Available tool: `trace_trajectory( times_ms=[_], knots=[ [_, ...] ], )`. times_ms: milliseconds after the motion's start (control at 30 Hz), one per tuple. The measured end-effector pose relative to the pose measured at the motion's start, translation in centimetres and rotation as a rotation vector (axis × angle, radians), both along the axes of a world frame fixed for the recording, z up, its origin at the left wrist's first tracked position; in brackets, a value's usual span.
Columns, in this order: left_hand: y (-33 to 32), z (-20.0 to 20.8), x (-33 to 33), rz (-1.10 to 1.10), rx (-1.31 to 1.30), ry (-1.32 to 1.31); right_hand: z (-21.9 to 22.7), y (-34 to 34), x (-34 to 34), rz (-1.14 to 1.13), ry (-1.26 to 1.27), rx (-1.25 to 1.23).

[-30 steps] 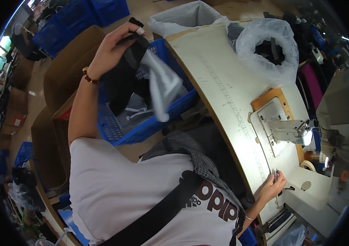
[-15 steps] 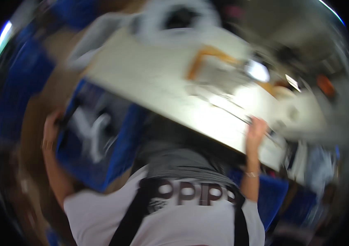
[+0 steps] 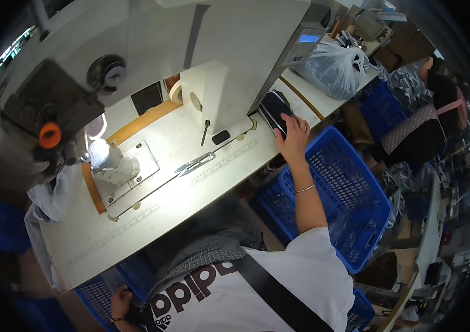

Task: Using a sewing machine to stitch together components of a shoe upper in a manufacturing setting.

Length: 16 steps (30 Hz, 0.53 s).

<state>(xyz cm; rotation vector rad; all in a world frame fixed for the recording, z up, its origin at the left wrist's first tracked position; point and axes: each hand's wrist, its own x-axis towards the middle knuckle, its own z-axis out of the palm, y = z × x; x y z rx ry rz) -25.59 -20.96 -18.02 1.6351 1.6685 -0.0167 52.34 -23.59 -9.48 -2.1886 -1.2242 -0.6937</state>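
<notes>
My right hand point(image 3: 294, 135) reaches to the table's right end, its fingers apart over a dark, flat piece with pale edging point(image 3: 273, 110). The piece lies beside the base of a large sewing machine point(image 3: 229, 50). Low at the left, my left hand point(image 3: 121, 301) is beside a blue basket point(image 3: 95, 299), below the table edge. Its fingers are curled against something dark that I cannot make out. On the white table point(image 3: 152, 221) lie thread snips point(image 3: 195, 164), a small black-handled tool point(image 3: 205, 133) and a black rounded pad point(image 3: 221, 137).
A large blue basket point(image 3: 345, 193) stands right of my right forearm. Beyond the machine, a clear plastic bag point(image 3: 334, 69) lies on a further table. At the far right is another person point(image 3: 445, 110), near more baskets. An orange knob point(image 3: 50, 135) juts from the machine head.
The blurred view has turned rightward and sharpened. My right hand now reaches the dark piece by the machine's base. My left hand, formerly at a filled basket's rim, now appears low at the left.
</notes>
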Motion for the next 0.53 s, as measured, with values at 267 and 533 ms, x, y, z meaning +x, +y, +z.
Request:
trace_trajectory(
  times_ms=[267, 533],
  knots=[
    [6.9, 13.9, 20.0, -0.333, 0.108, -0.278, 0.1, 0.0, 3.9, -0.154, 0.268, -0.264],
    [11.9, 14.4, 36.5, -1.01, 0.062, -0.561, 0.8, -0.5, 2.7, -0.262, 0.271, -0.119]
  ],
)
